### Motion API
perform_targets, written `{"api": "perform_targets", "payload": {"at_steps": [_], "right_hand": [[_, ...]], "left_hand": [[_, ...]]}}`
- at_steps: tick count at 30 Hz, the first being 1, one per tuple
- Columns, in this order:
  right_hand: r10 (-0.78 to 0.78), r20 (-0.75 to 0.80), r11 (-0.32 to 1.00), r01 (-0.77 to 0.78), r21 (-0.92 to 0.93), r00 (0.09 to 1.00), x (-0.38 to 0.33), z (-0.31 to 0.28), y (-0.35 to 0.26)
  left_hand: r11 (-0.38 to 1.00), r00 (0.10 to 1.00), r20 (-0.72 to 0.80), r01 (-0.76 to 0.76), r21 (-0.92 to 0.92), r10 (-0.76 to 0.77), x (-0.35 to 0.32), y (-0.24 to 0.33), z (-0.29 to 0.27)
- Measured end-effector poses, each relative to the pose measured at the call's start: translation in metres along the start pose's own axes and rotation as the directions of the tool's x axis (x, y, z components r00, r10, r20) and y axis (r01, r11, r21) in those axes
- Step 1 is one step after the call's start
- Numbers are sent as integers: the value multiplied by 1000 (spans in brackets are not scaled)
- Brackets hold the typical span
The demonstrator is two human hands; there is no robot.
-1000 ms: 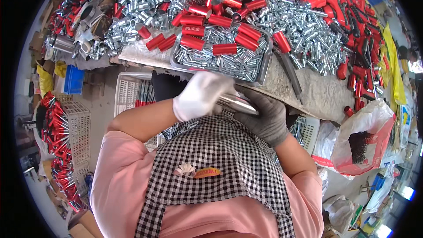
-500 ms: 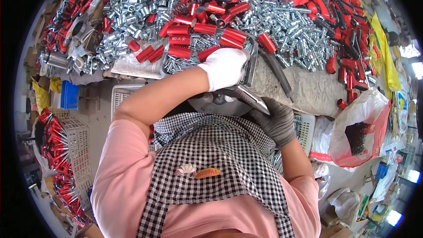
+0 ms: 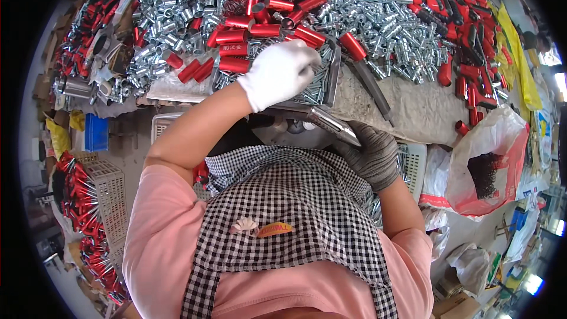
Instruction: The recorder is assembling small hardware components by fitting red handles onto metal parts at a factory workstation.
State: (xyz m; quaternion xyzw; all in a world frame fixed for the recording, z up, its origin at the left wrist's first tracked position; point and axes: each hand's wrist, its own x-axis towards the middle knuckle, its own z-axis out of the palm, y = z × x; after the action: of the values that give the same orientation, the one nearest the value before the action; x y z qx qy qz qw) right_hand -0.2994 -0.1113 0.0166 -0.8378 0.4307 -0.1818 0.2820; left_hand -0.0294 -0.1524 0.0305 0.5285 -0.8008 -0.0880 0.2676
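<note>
Head view: left hand moved up, clenched over screw tray; right hand grasping metal tool.

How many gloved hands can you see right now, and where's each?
2. The left hand, in a white glove, reaches into the tray of small metal parts. The right hand, in a grey glove, grips a silver metal tube at the bench edge.

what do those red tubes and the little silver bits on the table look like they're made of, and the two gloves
Red tubes: probably metal with a glossy red coat; they shine and have hollow ends. Small silver parts: bright plated steel, by their mirror-like glints. Left hand: white knitted fabric glove, matte. Right hand: grey knitted glove, possibly coated; hard to tell.
</note>
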Motion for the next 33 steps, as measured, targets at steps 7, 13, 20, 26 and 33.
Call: {"api": "perform_targets", "payload": {"at_steps": [7, 13, 20, 26, 33], "right_hand": [[-93, -8, 986, 93, 137, 996, 14, 11, -12], [-265, -199, 933, 303, 195, 944, 15, 22, -11], [-260, -30, 952, 261, 159, 965, 15, -1, -19], [-150, -13, 936, 146, 320, 989, 10, -1, -14], [-29, 87, 956, 3, 293, 996, 9, 19, -19]], "left_hand": [[794, 999, -31, -34, -606, 20, -33, 43, -10], [774, 951, -29, 232, -589, -307, -49, 45, -15], [681, 866, -51, 353, -642, -497, -60, 26, -33], [677, 820, -153, 333, -656, -551, -67, 21, -39], [729, 850, -194, 277, -626, -489, -72, 50, -28]]}}
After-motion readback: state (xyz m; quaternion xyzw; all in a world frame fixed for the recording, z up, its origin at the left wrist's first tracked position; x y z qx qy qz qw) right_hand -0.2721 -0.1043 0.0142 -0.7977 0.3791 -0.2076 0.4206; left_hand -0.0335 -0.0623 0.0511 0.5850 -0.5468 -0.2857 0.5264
